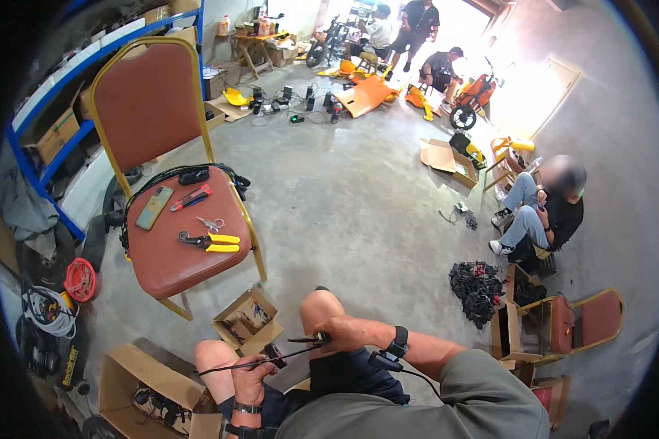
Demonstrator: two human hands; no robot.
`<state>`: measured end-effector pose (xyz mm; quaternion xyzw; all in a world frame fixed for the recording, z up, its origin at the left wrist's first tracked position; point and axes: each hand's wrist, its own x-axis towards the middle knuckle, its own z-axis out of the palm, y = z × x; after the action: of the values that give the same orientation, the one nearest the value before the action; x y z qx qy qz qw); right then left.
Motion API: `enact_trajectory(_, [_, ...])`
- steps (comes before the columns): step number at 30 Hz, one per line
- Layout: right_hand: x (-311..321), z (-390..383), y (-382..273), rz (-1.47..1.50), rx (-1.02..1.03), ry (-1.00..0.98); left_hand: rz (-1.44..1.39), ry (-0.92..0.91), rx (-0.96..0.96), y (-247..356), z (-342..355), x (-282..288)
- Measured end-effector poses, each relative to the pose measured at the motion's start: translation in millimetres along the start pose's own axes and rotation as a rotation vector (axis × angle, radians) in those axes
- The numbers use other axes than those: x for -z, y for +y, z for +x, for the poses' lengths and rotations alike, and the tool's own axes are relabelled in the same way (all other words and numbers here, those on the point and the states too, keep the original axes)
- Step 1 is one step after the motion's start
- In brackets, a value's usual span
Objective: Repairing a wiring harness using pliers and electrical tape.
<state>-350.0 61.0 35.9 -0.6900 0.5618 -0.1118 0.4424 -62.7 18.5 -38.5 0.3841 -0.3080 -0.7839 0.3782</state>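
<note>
My left hand (250,380) is closed on a thin black cable (299,353) at my left knee, beside a small dark part (276,358). My right hand (342,335), higher above my lap, grips a small black object (319,338) with a thin dark piece sticking out leftward; I cannot make out what it is. Past my hands an open cardboard box (263,311) holds small wired parts. On a brown padded chair (190,271) ahead lie yellow-handled wire strippers (227,244), scissors (209,224), a red utility knife (190,199), a phone (154,208) and coiled black cable.
Large box (128,366) at lower left; blue shelving (74,223) and coiled hoses (51,311) left. A seated person (564,219), black cable pile (472,293) and second chair (595,318) at right. At the back, several people (417,22), orange panels (366,95), bikes (468,102) and electronics (285,102).
</note>
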Motion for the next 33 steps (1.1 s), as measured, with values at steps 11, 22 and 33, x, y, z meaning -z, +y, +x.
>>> enact_trajectory(11, [22, 11, -6, -0.139, -0.114, -0.159, -0.006, -0.100, 0.060, -7, 4, -6])
enact_trajectory(22, [28, 15, -16, 0.016, -0.263, -0.058, -0.024, -0.144, 0.004, 8, -2, -13])
enact_trajectory(33, [36, 26, -5, 0.094, -0.325, -0.100, -0.027, -0.188, 0.102, 8, 3, -4])
